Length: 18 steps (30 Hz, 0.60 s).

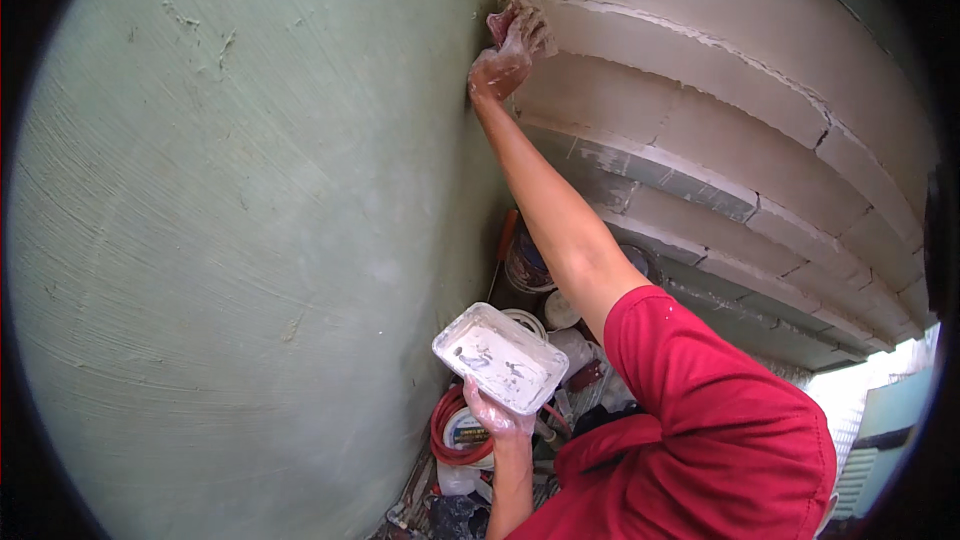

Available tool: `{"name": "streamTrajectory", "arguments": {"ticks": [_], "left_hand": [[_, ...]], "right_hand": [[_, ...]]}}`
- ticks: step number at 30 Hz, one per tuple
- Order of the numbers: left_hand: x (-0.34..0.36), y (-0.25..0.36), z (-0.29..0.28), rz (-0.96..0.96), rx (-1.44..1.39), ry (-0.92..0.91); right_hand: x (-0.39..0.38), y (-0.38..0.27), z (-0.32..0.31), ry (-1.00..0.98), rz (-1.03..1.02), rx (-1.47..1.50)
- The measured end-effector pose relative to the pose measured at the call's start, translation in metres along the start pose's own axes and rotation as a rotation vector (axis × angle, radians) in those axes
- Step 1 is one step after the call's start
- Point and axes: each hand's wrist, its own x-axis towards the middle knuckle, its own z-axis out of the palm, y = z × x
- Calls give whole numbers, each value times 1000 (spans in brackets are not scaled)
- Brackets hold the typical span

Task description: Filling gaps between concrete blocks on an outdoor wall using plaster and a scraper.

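Note:
My right hand (pixel 503 65) reaches up to the inside corner where the green plastered wall (pixel 250 160) meets the stepped beige surface (pixel 680 70). Its fingers, coated in pale paste, grip a crumpled beige, pinkish-edged pad (pixel 535 20), possibly a rag or sponge, against that corner. Lower down, my left hand (pixel 487 410) holds a shallow white rectangular tray (pixel 520 360) from below; pale paste and dark streaks cover its inside. A red sleeve covers my right shoulder.
Below the corner stand several tubs and buckets (pixel 560 310), an orange handle (pixel 505 235), a coiled red hose (pixel 440 430) and black plastic (pixel 450 517). The ledges (pixel 740 200) curve across the right side with cracked edges. Pale blue panels (pixel 890 400) show at the far right.

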Motion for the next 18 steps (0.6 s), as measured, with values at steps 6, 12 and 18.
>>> {"name": "streamTrajectory", "arguments": {"ticks": [6,12,18], "left_hand": [[-11,14,19,18,19,46],[-15,22,26,-29,-2,43],[-15,27,20,-57,-31,28]], "right_hand": [[19,-26,-35,-501,135,110],[64,-22,-83,-505,-459,-8],[89,-17,-90,-825,-563,-572]]}}
